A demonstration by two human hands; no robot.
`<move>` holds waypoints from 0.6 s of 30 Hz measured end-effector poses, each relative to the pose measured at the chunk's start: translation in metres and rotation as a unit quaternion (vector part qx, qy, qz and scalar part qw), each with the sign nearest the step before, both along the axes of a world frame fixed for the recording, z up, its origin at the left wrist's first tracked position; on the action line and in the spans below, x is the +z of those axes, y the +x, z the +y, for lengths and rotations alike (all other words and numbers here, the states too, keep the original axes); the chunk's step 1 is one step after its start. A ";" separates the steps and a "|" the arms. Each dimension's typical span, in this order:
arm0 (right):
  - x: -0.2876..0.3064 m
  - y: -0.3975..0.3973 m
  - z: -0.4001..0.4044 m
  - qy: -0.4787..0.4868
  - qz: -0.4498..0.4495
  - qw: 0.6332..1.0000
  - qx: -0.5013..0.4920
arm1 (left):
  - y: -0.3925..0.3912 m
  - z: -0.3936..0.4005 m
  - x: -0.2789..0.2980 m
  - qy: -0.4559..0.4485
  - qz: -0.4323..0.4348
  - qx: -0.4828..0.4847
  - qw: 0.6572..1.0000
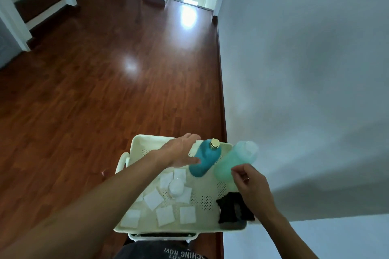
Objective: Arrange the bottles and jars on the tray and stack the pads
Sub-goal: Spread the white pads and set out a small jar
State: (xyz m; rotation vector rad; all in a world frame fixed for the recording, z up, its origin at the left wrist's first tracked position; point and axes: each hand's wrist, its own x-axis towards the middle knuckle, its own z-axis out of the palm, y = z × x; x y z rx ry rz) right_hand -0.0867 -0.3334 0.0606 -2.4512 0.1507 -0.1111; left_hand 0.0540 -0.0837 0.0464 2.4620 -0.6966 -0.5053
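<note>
A cream perforated tray [145, 143] sits in front of me. My right hand [250, 185] is shut on a pale green bottle [233, 160], holding it tilted over the tray's right side. A teal bottle with a gold cap [205, 159] leans at the tray's far end. My left hand [181, 150] reaches over the far end with fingers spread, just left of the teal bottle and holding nothing. Several white square pads [165, 215] lie scattered on the near left part of the tray. Among them stands a small white jar [176, 187].
A dark object [232, 210] lies at the tray's near right corner. The tray rests on a white cart [162, 236] beside a white wall [305, 69]. Red-brown wooden floor [94, 90] stretches ahead, with stairs [40, 4] at the far left.
</note>
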 end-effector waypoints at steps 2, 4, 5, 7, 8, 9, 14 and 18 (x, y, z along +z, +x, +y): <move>0.007 0.000 -0.014 0.001 -0.019 1.000 -0.009 | -0.002 -0.017 0.005 -0.012 -0.002 0.015 1.000; 0.013 0.001 -0.026 0.009 -0.037 0.999 -0.017 | -0.004 -0.032 0.009 -0.024 -0.005 0.020 0.999; 0.014 0.002 -0.031 0.015 -0.045 0.999 -0.021 | -0.006 -0.037 0.009 -0.027 -0.010 0.019 0.999; 0.015 0.004 -0.042 0.027 -0.060 0.997 -0.036 | -0.010 -0.048 0.013 -0.023 -0.017 0.029 0.999; 0.014 0.006 -0.046 0.035 -0.063 0.996 -0.046 | -0.011 -0.051 0.014 -0.020 -0.019 0.041 0.999; 0.014 0.009 -0.049 0.045 -0.064 0.995 -0.056 | -0.011 -0.053 0.016 -0.019 -0.018 0.053 0.998; 0.008 0.026 -0.055 0.031 -0.054 0.997 -0.034 | -0.013 -0.060 0.021 -0.034 -0.003 0.097 0.995; -0.003 0.040 -0.053 0.024 -0.011 1.000 0.006 | -0.015 -0.066 0.024 -0.031 -0.005 0.114 0.993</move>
